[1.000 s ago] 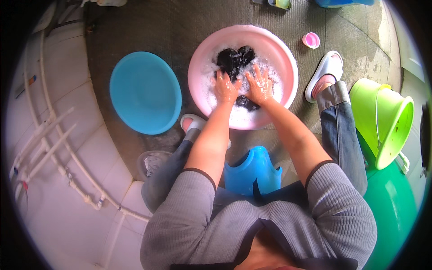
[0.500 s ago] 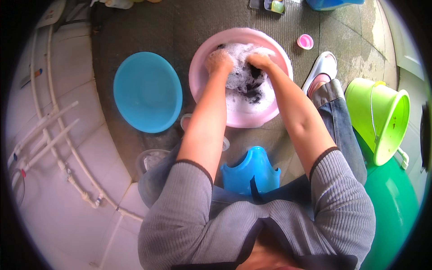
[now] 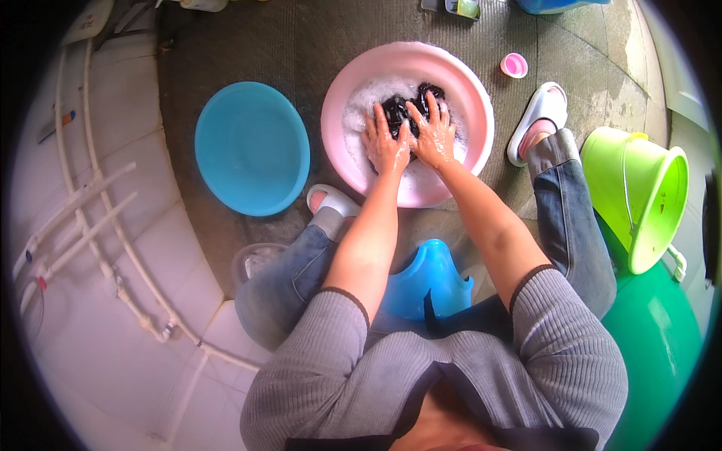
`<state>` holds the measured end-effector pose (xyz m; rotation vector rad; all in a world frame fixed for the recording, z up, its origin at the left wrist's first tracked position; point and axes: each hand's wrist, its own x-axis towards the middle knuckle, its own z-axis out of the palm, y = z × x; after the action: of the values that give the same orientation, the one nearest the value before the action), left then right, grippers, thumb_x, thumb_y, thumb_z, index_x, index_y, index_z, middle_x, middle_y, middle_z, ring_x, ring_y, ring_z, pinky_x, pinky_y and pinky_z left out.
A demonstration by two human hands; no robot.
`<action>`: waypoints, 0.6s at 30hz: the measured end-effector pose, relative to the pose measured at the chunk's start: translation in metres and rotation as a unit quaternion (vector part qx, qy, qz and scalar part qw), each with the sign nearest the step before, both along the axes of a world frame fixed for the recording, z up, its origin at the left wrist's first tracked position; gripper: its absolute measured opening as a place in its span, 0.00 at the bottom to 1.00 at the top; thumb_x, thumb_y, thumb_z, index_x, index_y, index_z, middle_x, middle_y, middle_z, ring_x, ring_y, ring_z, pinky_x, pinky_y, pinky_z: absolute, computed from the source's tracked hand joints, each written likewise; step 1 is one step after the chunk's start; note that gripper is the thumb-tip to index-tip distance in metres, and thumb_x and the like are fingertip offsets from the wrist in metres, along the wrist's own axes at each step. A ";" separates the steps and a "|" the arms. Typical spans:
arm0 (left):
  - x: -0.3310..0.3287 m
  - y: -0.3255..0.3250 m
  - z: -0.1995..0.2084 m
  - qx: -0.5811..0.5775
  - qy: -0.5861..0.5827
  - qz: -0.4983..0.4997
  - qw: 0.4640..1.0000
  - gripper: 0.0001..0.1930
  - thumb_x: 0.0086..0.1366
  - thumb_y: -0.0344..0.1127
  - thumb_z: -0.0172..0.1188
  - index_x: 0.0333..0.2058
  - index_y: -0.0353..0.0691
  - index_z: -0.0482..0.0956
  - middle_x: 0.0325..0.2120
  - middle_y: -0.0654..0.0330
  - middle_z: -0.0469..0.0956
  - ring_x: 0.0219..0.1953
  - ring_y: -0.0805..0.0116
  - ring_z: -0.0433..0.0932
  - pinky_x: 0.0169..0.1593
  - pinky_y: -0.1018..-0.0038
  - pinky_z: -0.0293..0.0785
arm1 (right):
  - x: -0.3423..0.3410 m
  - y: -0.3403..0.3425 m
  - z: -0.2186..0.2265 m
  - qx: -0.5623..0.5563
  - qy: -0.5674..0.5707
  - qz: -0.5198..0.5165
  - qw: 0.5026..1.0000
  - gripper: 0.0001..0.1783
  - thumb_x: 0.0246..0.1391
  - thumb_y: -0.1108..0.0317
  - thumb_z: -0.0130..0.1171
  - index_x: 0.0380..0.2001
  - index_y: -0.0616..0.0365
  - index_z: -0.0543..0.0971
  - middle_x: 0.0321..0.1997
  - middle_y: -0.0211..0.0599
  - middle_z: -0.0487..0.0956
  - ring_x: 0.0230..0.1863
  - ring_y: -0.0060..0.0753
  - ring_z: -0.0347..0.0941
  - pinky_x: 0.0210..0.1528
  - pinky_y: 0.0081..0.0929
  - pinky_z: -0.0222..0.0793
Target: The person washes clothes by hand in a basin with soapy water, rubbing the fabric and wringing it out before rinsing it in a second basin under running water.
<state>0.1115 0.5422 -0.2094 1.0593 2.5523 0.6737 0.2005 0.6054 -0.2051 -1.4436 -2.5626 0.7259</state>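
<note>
Head view: left hand (image 3: 387, 150) and right hand (image 3: 435, 141) palm down, side by side, wet and glossy — fingers of both spread wide, laid flat on black cloth (image 3: 395, 113), no grip visible. Cloth soaked, crumpled, lying in white suds (image 3: 359, 101) inside round pink basin (image 3: 482, 113), rim smooth. Basin on ribbed grey floor (image 3: 316, 30) — smooth blue basin (image 3: 252, 150) beside it, left.
</note>
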 end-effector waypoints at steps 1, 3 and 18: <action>-0.002 0.002 0.000 -0.116 -0.059 -0.012 0.991 0.39 0.55 0.50 0.55 0.62 0.55 0.46 0.57 0.45 0.57 0.54 0.41 0.60 0.56 0.54 0.57 | 0.004 0.000 -0.006 -0.023 -0.048 0.017 0.998 0.31 0.41 0.48 0.56 0.52 0.39 0.68 0.66 0.44 0.49 0.60 0.62 0.51 0.49 0.64 0.56; -0.007 0.002 -0.016 -0.114 -0.051 -0.037 0.992 0.36 0.55 0.51 0.55 0.61 0.55 0.51 0.52 0.44 0.62 0.47 0.43 0.67 0.50 0.56 0.65 | 0.011 0.008 -0.021 -0.058 -0.058 0.035 0.996 0.29 0.42 0.49 0.56 0.50 0.41 0.69 0.63 0.48 0.54 0.58 0.64 0.53 0.50 0.61 0.57; -0.057 0.098 -0.009 -0.332 -0.036 -0.201 0.921 0.19 0.58 0.45 0.51 0.46 0.45 0.74 0.48 0.53 0.72 0.50 0.56 0.71 0.51 0.62 0.67 | -0.018 0.109 -0.066 -0.267 -0.033 0.076 0.960 0.23 0.47 0.55 0.47 0.43 0.56 0.77 0.48 0.48 0.74 0.50 0.48 0.70 0.53 0.38 0.62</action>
<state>0.0540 0.6401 -0.2187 1.1987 2.1238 -0.2488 0.1825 0.7141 -0.2711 -1.4154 -2.6733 1.5116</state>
